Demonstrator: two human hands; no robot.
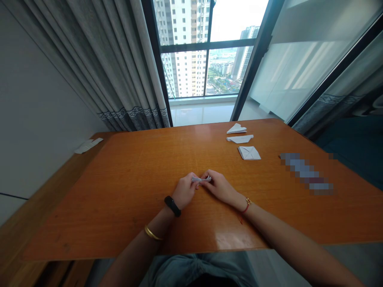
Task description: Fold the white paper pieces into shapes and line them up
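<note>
Between my two hands is a small piece of folded white paper, held just over the middle of the wooden table. My left hand pinches its left end, and a black band sits on that wrist. At the right end, my right hand has thumb and fingers closed on the same paper. The fingertips almost meet, so much of the paper's shape is hidden.
Toward the back right lie a folded paper plane, a long folded paper and a folded paper square. A blurred-out item is farther right. White paper rests at the far left, near the wall.
</note>
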